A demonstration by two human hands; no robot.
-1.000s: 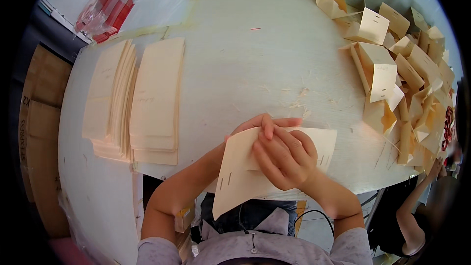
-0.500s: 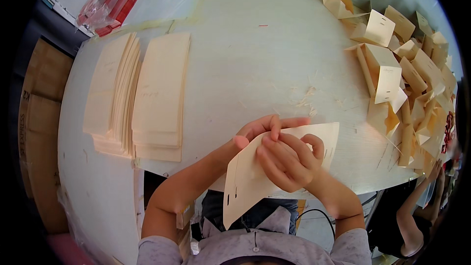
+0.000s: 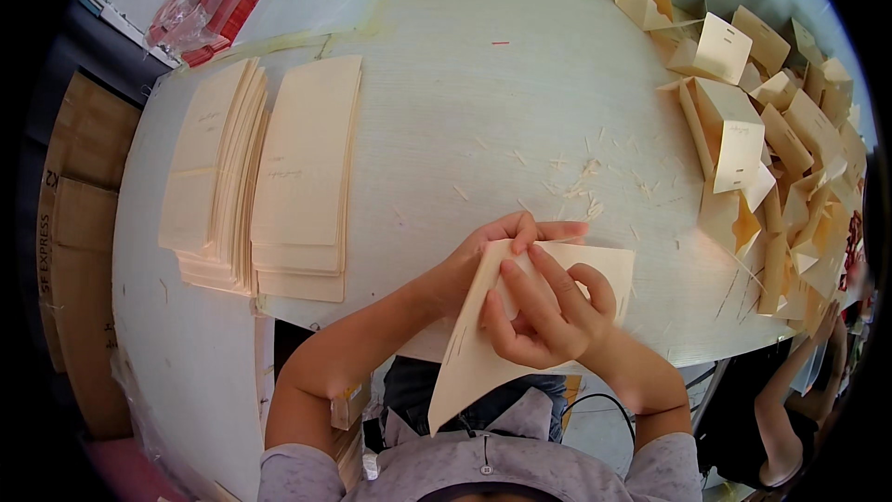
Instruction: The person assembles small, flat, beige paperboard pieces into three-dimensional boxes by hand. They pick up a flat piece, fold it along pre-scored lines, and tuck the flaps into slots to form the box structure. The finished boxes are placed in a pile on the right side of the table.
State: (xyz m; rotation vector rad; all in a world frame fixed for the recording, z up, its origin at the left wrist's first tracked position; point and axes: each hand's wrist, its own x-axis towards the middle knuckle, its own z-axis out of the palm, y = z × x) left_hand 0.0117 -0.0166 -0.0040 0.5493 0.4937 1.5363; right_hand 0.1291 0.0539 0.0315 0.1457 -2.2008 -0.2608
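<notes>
Here, the fingers (image 3: pixel 520 293) of the right hand (image 3: pixel 544 316) curl closed over a cream card (image 3: pixel 474 363), pressing its face while the thumb tucks behind, as if to crease it. The left hand (image 3: pixel 497 246) grips the same card from behind and above, its fingers wrapping the top edge so the sheet stays steady against the push. The card is held between both hands just above the near edge of the worktop (image 3: pixel 483 93), partly folded: one flap (image 3: pixel 604 270) lies almost flat to the right, and a longer pointed part hangs down toward the person's lap, clear of the surface so that it can bend freely.

Both bare forearms come up from the lower edge, elbows wide. Small paper slivers (image 3: pixel 581 177) lie scattered on the pale wood beyond the hands.

To the left, within easy reach, stand two stacks of flat cream cards (image 3: pixel 269 167), squared up side by side. To the right, along the rim, a loose heap of folded card pieces (image 3: pixel 762 149) stands and leans at all angles, several upright with a slotted tab showing. A clear packet with red contents (image 3: pixel 200 9) rests at the far left corner. Brown cartons (image 3: pixel 70 251) stand on the floor at the left. Another person's arm (image 3: pixel 790 400) shows at the lower right, away from the card.
</notes>
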